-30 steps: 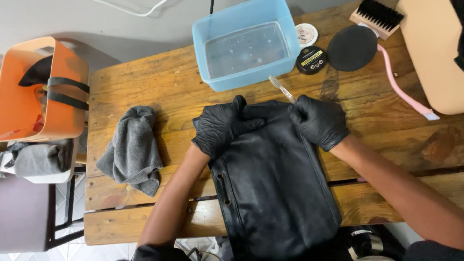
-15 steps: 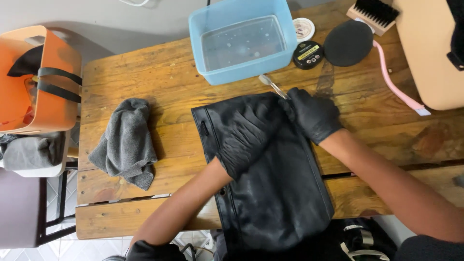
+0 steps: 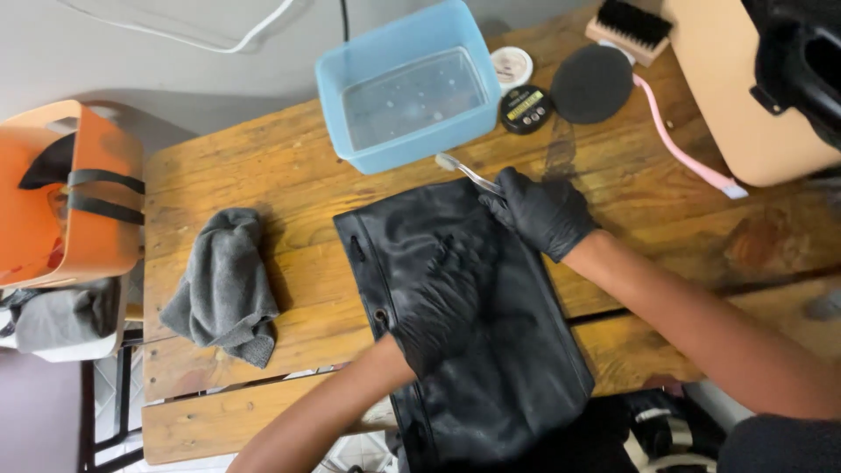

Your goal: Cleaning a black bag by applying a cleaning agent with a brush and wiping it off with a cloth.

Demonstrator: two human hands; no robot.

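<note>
– Near the upper middle of the frame, what is the right hand (image 3: 543,210) doing?

– It wears a black glove and is closed round the handle of a toothbrush (image 3: 466,172). The pale head points up and left, just off the top edge of the black leather bag (image 3: 499,377) and close to the blue tub (image 3: 407,83) of water

– And the left hand (image 3: 442,298)?

– Gloved too, and lying on the bag's middle. It is blurred, but it looks spread flat with nothing in it, palm pressing the leather down

– Where does the bag lie?

– Flat on the wooden table (image 3: 263,175), from the centre of the frame down to the lower edge, where it overhangs the table's near side. Its zip runs down its left side

– So which step is this?

– By the look of it, the cleaning of the leather is under way: one hand steadies the bag, and the brush sits between water and leather. Whether it is wet cannot be told

– What would a next move call for?

– A light stroke, probably, with the bag pinned so it does not slide off the near edge, and not too much water on the bristles

– What lies further out?

– A round tin (image 3: 526,109), a black sponge (image 3: 591,83) and a wooden brush (image 3: 631,26) at the upper right, and a grey cloth (image 3: 223,285) well apart at the left
</note>
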